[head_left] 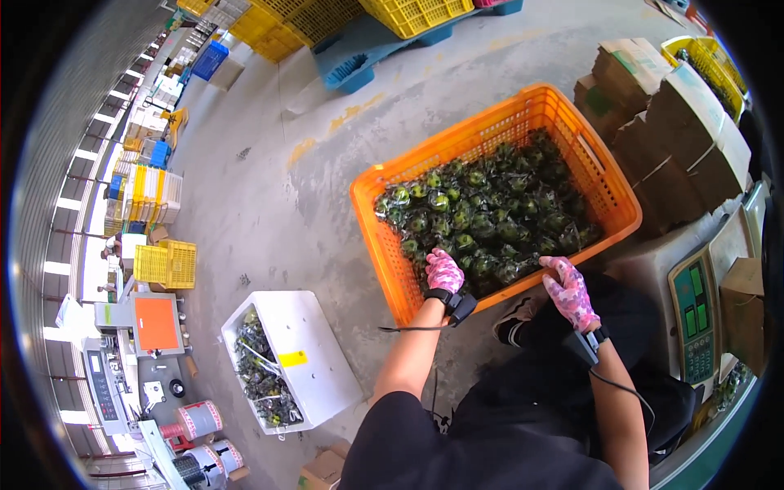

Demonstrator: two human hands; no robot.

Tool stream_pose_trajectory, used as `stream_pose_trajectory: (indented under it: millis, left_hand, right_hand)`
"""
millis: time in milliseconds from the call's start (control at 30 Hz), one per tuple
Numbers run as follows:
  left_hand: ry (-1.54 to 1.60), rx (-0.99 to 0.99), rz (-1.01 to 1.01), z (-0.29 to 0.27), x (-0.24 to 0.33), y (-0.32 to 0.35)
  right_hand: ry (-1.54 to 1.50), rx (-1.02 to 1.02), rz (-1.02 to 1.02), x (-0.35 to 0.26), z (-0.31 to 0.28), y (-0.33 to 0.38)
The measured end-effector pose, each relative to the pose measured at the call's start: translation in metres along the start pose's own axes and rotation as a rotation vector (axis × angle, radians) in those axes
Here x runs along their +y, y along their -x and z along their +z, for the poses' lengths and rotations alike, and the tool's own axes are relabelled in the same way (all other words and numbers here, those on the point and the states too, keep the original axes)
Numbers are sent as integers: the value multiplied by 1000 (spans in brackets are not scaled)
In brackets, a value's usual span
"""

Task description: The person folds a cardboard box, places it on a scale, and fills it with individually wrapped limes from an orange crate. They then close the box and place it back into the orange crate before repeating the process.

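Observation:
A large orange plastic crate [600,184] stands on the floor in front of me, holding many small green fruits in clear wrap [490,212]. My left hand [443,271], in a pink patterned glove, is over the fruits at the crate's near left. Its fingers curl downward, and whatever they hold is hidden beneath them. At the near rim, toward the right, is my right hand [569,292] in a matching glove. Its thumb and fingers are apart, with nothing visible between them. Both wrists carry dark strapped devices with cables.
Left of my arm, a white foam box [314,343] holds more wrapped produce. Stacked cardboard boxes [678,122] and a digital scale [694,314] are at my right. Beyond the crate lies a blue pallet [351,69] with yellow crates [416,12]. A packing machine [155,322] stands far left.

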State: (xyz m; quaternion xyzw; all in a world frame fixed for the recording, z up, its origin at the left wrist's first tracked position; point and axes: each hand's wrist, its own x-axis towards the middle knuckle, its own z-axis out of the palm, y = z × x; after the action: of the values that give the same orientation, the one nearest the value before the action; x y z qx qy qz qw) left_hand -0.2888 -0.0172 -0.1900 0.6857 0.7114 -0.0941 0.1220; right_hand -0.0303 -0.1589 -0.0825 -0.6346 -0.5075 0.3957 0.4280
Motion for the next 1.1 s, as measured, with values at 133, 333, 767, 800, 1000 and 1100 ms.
stream_pose_trajectory:
  millis: [133, 333, 767, 800, 1000, 1100]
  left_hand:
    - [511, -283, -52, -25, -76, -29]
    - [1617, -200, -150, -140, -76, -35]
    - [2000, -427, 168, -138, -44, -39]
    - [2001, -360, 82, -139, -44, -43]
    - [-171, -387, 185, -74, -76, -32]
    - [-478, -594, 345, -56, -51, -29]
  right_hand:
    - [41, -62, -58, -17, 15, -14]
    - [191, -13, -78, -16, 6, -17]
    - [185, -6, -104, -9, 3, -11]
    - [198, -1, -118, -10, 2, -10]
    - [182, -17, -131, -10, 5, -10]
    - [201, -15, -128, -10, 4, -8]
